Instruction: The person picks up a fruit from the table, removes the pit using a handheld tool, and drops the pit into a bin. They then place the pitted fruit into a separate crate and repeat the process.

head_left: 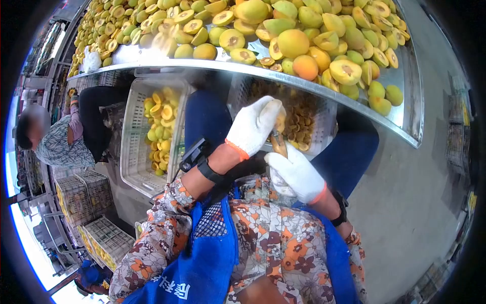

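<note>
Now the white-gloved left hand [256, 121] pinches a yellow fruit piece [280, 121], the white-gloved right hand [297, 175] grips a wooden-handled tool [278, 144]; near, a pale plastic crate [324, 121] of brownish scraps [302, 117]; left, yellow-green halves [162, 121] in a slatted crate [132, 131]; far, a fruit-heaped steel table [405, 114]; grey floor [400, 202] right.

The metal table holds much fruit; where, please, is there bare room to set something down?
The right end shows bare metal between the outermost fruit and the rim; a slim strip lies beside the white bag. Elsewhere fruit crowds it.
</note>
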Demonstrator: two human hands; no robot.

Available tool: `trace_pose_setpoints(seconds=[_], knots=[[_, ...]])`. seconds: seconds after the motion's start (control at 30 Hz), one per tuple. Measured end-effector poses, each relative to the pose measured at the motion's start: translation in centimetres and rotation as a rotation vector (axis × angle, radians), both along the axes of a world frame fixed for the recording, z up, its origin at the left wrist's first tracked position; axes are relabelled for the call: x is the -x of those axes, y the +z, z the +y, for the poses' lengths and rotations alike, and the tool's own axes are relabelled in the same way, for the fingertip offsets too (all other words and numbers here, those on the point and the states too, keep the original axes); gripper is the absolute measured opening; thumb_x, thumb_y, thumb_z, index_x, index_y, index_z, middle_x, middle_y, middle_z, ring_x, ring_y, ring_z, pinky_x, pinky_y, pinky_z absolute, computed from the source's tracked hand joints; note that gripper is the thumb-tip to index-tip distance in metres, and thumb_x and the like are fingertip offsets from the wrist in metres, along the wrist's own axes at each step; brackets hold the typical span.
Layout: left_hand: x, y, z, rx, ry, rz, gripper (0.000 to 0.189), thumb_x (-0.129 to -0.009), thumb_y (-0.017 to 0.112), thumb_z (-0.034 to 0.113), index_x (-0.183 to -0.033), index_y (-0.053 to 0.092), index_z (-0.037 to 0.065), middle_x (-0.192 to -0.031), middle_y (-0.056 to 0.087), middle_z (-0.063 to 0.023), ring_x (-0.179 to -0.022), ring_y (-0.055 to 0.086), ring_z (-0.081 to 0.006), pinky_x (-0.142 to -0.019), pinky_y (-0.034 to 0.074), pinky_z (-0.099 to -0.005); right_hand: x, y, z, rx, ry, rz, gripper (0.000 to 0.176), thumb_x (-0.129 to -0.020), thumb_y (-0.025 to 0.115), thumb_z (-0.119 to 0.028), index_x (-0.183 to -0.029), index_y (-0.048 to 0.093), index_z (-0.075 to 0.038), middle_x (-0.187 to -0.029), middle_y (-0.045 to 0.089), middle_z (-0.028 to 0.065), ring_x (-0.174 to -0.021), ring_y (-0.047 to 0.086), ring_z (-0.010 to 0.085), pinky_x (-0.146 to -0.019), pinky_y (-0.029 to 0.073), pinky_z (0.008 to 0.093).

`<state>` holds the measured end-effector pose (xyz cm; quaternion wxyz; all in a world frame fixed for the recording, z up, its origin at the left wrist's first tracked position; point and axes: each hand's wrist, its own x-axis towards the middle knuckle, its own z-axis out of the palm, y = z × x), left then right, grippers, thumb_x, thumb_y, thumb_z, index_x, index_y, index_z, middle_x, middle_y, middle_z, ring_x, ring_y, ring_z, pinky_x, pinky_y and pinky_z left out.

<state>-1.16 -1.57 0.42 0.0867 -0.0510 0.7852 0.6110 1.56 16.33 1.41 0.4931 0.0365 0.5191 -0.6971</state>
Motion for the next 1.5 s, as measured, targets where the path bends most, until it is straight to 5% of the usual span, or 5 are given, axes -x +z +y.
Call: trace_pose_setpoints(seconds=[0.47, 0.63, 1.07, 1.23, 1.5], knots=[[0.9, -1.2, -0.4, 0.044, 0.011, -0.022, 0.048, -0.109, 0.044, 0.039, -0.101, 0.068, -0.001, -0.088, 0.068, -0.0051, -0.082, 0.061, -0.0113, -0.076, 0.050, -0.0276, -0.1, 0.3, -0.4, 0.027, 0.008, -0.114, 0.023, -0.103, 0.056, -0.023, -0.120, 0.052, -0.008, -0.065, 0.050, -0.0053, -0.047, 0.046, 0.0060, -0.041, 0.035, 0.0222], [1.0, 1.1, -1.0, -0.486, -0.120, -0.231, 0.059, -0.109, 0.037, 0.049, -0.099, 0.070, 0.001, -0.086, 0.069, -0.0072, -0.082, 0.064, -0.0129, -0.075, 0.051, -0.0272, 0.0, 0.7, -0.3, 0.122, -0.032, -0.249, 0.018, -0.103, 0.057, -0.022, -0.116, 0.051, -0.010, -0.064, 0.047, -0.0066, -0.045, 0.043, 0.0063, -0.039, 0.033, 0.0235], [-1.5, -1.3, 1.2, -0.216, 0.165, 0.147, 0.041, -0.111, 0.044, 0.033, -0.104, 0.067, 0.001, -0.089, 0.069, -0.0055, -0.079, 0.062, -0.0097, -0.074, 0.051, -0.0256, -0.4, 0.6, -0.1, 0.187, 0.000, -0.368, 0.009, -0.106, 0.053, -0.018, -0.112, 0.048, -0.013, -0.063, 0.045, -0.0018, -0.041, 0.039, 0.0070, -0.035, 0.029, 0.0233], [-1.0, -2.3, 0.9, -0.895, 0.025, -0.082, 0.050, -0.110, 0.038, 0.045, -0.102, 0.063, 0.003, -0.088, 0.068, -0.0136, -0.075, 0.065, -0.0196, -0.071, 0.054, -0.0300, -0.6, 0.4, 0.0, 0.434, 0.012, -0.594, 0.008, -0.108, 0.049, -0.020, -0.106, 0.050, -0.013, -0.060, 0.043, -0.0003, -0.036, 0.035, 0.0083, -0.033, 0.027, 0.0237], [1.3, -0.5, -4.4, -0.992, 0.222, 0.132, 0.051, -0.109, 0.040, 0.049, -0.106, 0.062, 0.003, -0.089, 0.070, -0.0110, -0.077, 0.067, -0.0187, -0.069, 0.055, -0.0290, 0.2, 1.7, -0.5, 0.308, 0.106, -0.361, 0.015, -0.104, 0.056, -0.021, -0.095, 0.048, -0.012, -0.061, 0.045, -0.0032, -0.040, 0.037, 0.0061, -0.035, 0.028, 0.0227]])
